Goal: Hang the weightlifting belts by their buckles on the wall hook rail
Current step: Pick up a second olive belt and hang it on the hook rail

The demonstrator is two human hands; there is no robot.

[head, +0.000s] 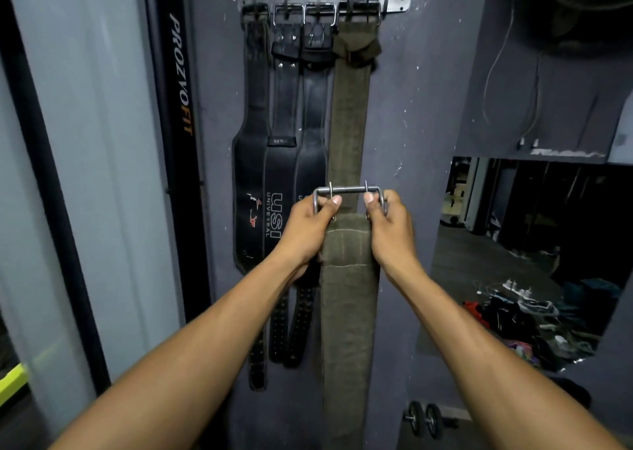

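Head cam, olive belt (347, 312) buckle (349, 191) gripped btwn both hands, L (306, 228) & R (388, 227), below hook rail (394, 4).

Both forearms were bare from elbow to wrist, with no sleeve showing. The left hand (303, 230) and the right hand (390, 227) wore no gloves, rings or watch. Fingernails were short and unpainted.
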